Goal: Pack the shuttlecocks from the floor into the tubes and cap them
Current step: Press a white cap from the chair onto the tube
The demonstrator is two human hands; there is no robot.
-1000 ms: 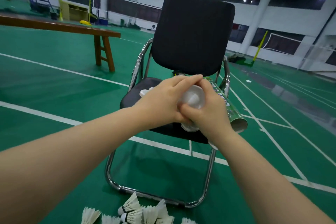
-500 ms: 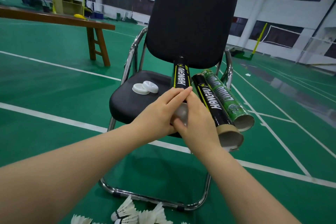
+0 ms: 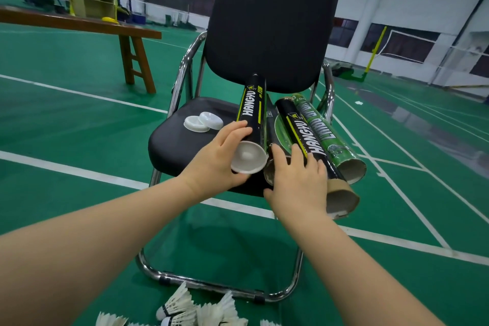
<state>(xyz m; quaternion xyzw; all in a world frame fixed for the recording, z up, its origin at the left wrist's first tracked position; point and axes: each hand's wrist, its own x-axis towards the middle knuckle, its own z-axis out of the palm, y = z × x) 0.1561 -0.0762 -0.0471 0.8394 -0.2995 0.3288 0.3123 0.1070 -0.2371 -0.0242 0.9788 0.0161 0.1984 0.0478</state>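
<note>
L hand (image 3: 219,164): clamped on the capped tube (image 3: 252,116) near its cap end, fingers curled over the side, palm right by the white cap (image 3: 248,157).
Capped tube: black, "HANGYU" down the side. It's tilted, far end up against the chair back (image 3: 272,21), cap end out toward the seat front.
R hand (image 3: 296,182): fingers spread & fairly straight, laid flat across the open tubes just right of the capped one. Not closed round any of them; thumb low at the seat's front edge.
Hands: side by side, close, not touching.
Open tubes: three on the seat, mouths toward the cam. Dark mid tube (image 3: 280,130) w/ its mouth partly under the R hand, then 2nd black tube (image 3: 304,132), then green tube (image 3: 328,140) far right.
Tube contents: can't tell from here.
Loose caps (image 3: 203,122): two, white, overlapping, on the seat (image 3: 169,148) left of the capped tube.
Shuttlecocks (image 3: 180,304): white feathers, bunched on the floor (image 3: 79,119) at the bottom edge, just in front of the chair's chrome base.
Bkgd: wooden bench (image 3: 79,25) far left, green court w/ white lines.
</note>
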